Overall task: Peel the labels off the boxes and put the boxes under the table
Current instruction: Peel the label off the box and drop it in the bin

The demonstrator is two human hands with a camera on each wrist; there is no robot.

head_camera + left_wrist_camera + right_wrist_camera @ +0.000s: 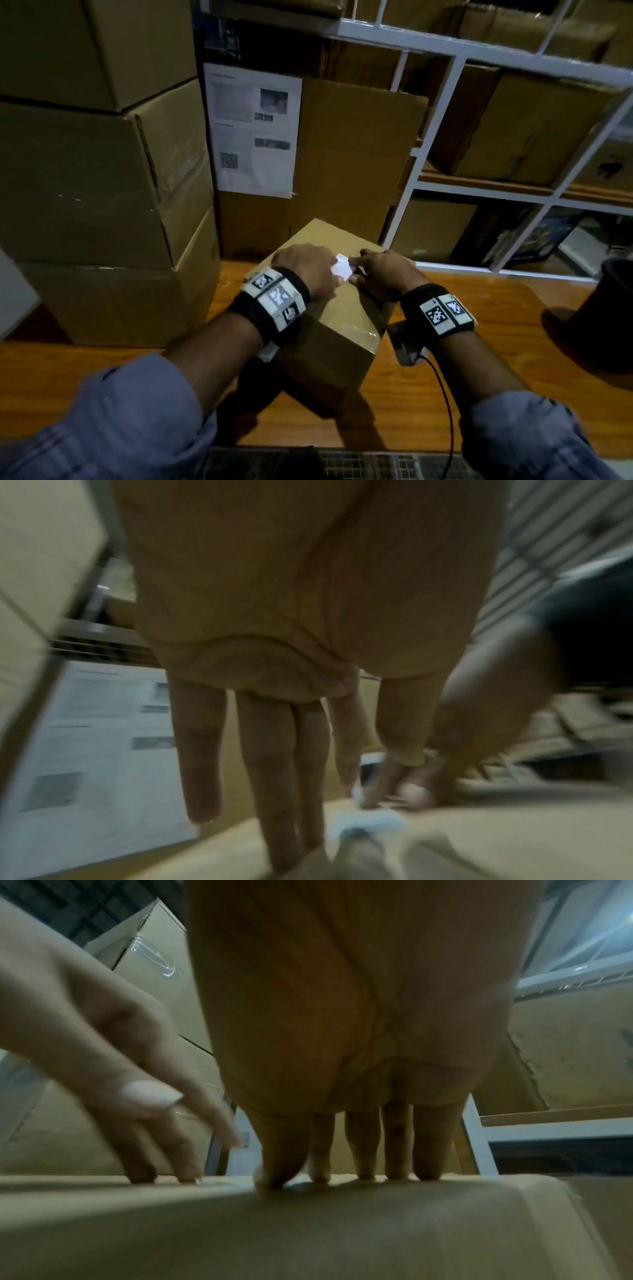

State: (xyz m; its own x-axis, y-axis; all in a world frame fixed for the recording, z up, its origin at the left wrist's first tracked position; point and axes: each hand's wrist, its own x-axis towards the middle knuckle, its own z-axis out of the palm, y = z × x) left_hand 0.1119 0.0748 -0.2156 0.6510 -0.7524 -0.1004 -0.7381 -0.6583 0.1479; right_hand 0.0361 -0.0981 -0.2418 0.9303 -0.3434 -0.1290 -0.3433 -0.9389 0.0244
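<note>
Label-peeling step. The small cardboard box [329, 318] stands on the wooden bench [479, 394] beneath both hands. The left hand [308, 270] pinches the white label [342, 269] between forefinger and thumb, its other fingers straight; the right hand [383, 274] presses straight fingers on the box top just beside it. Judged next: pull the label free while the box is steadied.
</note>
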